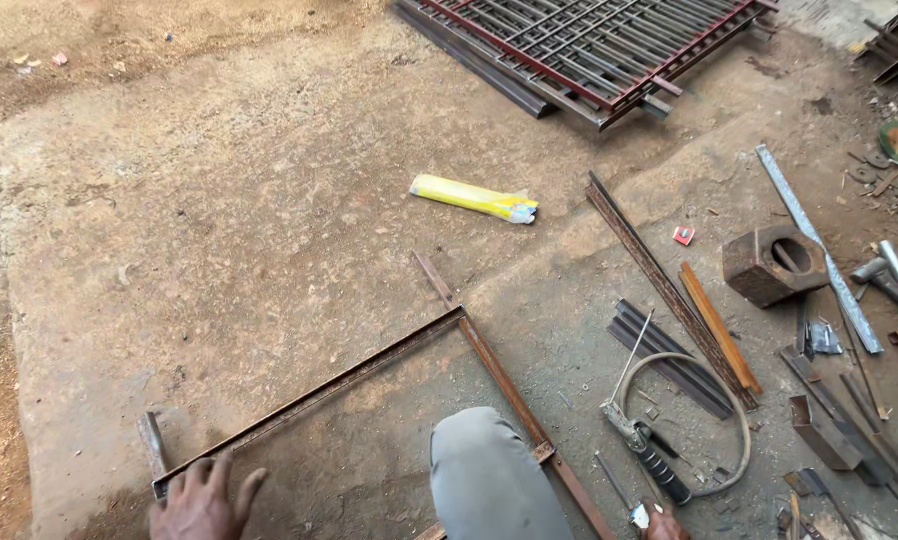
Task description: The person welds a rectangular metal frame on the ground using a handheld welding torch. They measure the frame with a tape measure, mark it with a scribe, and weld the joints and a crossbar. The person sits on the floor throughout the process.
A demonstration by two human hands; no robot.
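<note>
1. Hands first: the left hand (201,502) lies flat with fingers spread on the ground at the bottom edge of the concrete floor (219,230), touching the near end of a rusty angle-iron bar (309,400) and gripping nothing. The right hand (666,524) barely shows at the bottom edge, so I cannot tell whether it is open or closed on anything.
2. That angle-iron bar runs up and right to meet a second rusty bar (499,385) at a corner, forming part of a frame. A bent knee in grey trousers (489,475) rests just inside it.
3. Farther up the floor lies a yellow packet (475,198), well apart from the frame.
4. Right of the knee sits an electrode holder (649,455) with a rod clamped in it and its cable (714,400) looping round, just beside the right hand.
5. Risk, as I judge it: the bare left hand presses by a raw, rusty steel edge and could be cut, and the bars could slip out of square if the knee nudges them. The loose cable could snag.
6. Containers: none is clearly visible; a hollow rusty metal block (774,262) at the right looks empty.
</note>
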